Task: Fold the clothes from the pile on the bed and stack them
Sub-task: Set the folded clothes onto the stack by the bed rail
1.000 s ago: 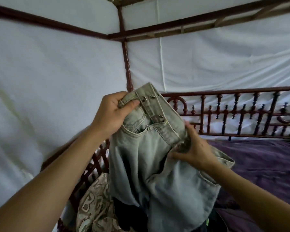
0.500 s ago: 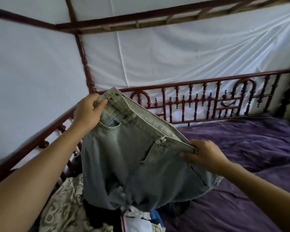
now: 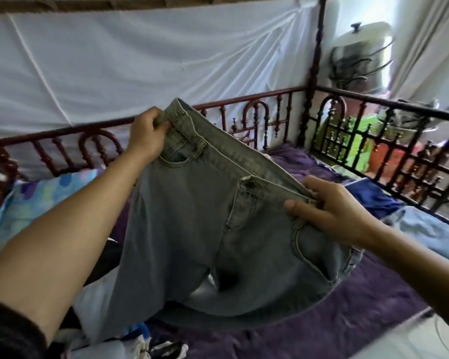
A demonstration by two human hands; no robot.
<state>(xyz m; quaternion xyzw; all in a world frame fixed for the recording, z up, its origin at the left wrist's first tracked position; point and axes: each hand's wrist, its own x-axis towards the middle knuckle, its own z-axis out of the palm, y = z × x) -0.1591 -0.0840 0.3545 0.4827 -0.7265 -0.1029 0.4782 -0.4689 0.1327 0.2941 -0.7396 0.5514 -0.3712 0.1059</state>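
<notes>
Jeans (image 3: pixel 192 242) now stretched wider: left grip (image 3: pixel 147 136) and right grip (image 3: pixel 329 211) pinch the waistband (image 3: pixel 231 161), slanting down rightward; legs (image 3: pixel 153 268) seemingly hang downward

Bare purple bed cover (image 3: pixel 347 322) lies open from 4 to 6 o'clock, below the hanging jeans (image 3: pixel 192 229). The clothes pile (image 3: pixel 140 344) crowds 7 o'clock. Blue garments (image 3: pixel 373 200) sit at 3, and the wooden railing (image 3: pixel 399 108) walls off 12 through 3.

Right hand (image 3: pixel 329 213) slid from fly to waistband end; jeans (image 3: pixel 192 229) now stretched wide, swung rightward over purple sheet (image 3: pixel 347 320).
</notes>
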